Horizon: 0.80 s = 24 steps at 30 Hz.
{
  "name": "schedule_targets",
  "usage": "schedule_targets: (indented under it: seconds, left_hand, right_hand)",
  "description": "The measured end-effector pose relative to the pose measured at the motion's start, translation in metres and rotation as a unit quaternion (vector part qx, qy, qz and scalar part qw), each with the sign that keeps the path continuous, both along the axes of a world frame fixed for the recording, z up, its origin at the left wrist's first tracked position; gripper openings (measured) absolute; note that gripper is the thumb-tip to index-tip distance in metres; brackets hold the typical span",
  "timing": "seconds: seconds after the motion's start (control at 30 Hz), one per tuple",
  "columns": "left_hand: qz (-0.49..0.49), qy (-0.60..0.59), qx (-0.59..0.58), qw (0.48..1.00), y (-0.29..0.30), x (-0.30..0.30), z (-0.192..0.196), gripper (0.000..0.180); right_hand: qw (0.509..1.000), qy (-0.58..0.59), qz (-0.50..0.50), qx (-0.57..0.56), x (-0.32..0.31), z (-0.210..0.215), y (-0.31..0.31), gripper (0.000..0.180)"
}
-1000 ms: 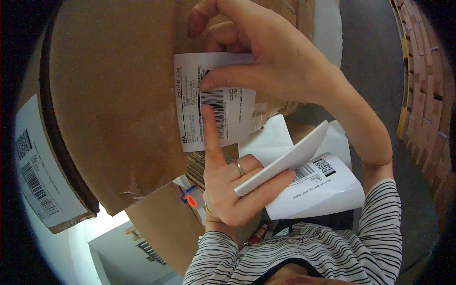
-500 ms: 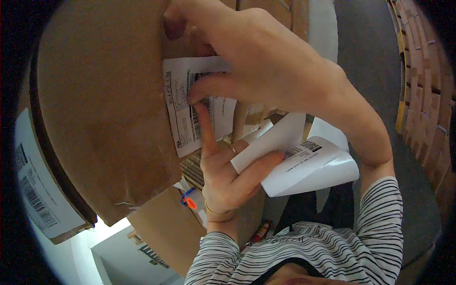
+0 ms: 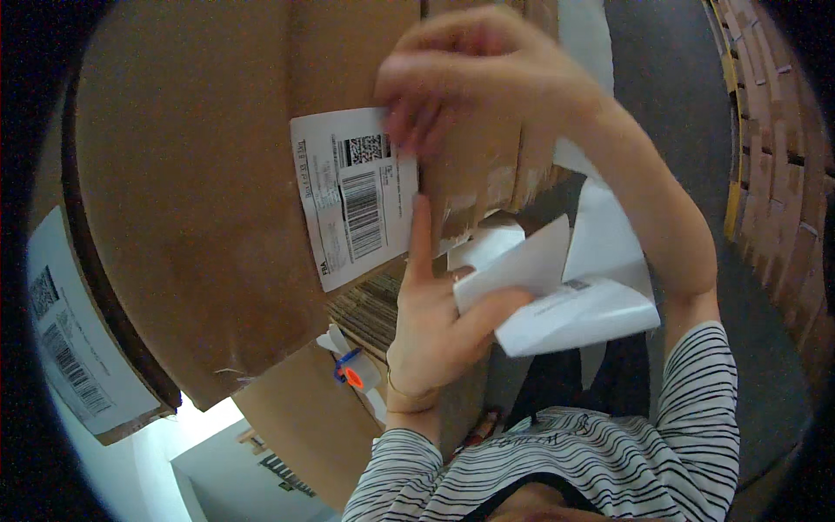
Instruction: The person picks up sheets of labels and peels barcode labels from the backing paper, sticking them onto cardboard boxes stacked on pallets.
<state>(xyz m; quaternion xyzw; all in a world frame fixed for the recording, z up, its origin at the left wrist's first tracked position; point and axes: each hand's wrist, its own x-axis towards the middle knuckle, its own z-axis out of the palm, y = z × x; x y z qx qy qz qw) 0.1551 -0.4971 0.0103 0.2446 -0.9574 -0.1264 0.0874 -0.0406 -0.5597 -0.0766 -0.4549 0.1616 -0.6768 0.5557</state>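
My left hand (image 3: 428,335) grips a folded strip of white printed labels (image 3: 578,320) between thumb and fingers. Its index finger stretches up beside the lower right edge of a white barcode shipping label (image 3: 361,213). That label lies flat on the side of a large brown carton (image 3: 200,200). My right hand (image 3: 487,78) is smeared by motion over the label's upper right corner. Its fingers look bent, but whether they hold anything is hidden by the blur.
Another carton with a white label (image 3: 70,335) stands at the far left. A tape dispenser with an orange core (image 3: 355,376) rests below the carton, by a brown cardboard surface (image 3: 304,426). More stacked cartons (image 3: 774,174) line the right, beyond the grey floor (image 3: 670,104).
My right hand has lifted off the label and moved right, uncovering its barcodes. My left hand has shifted slightly right with the label strip, its index finger leaving the label's middle.
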Motion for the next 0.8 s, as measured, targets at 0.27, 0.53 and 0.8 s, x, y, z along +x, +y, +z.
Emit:
schedule_targets:
  seconds: [0.27, 0.53, 0.8]
  left_hand:
    - [0.031, -0.024, -0.016, 0.999, 0.013, 0.02, 0.008, 0.025]
    - [0.028, -0.028, -0.066, 0.997, 0.014, 0.017, 0.005, 0.027]
    - [0.078, -0.027, -0.039, 0.996, 0.022, 0.022, 0.004, 0.017]
  right_hand:
    - [0.799, 0.319, -0.406, -0.309, 0.031, -0.011, 0.011, 0.042]
    - [0.745, 0.407, -0.482, -0.217, 0.024, -0.011, -0.002, 0.065]
    - [0.712, 0.435, -0.469, -0.29, 0.043, -0.028, 0.002, 0.07]
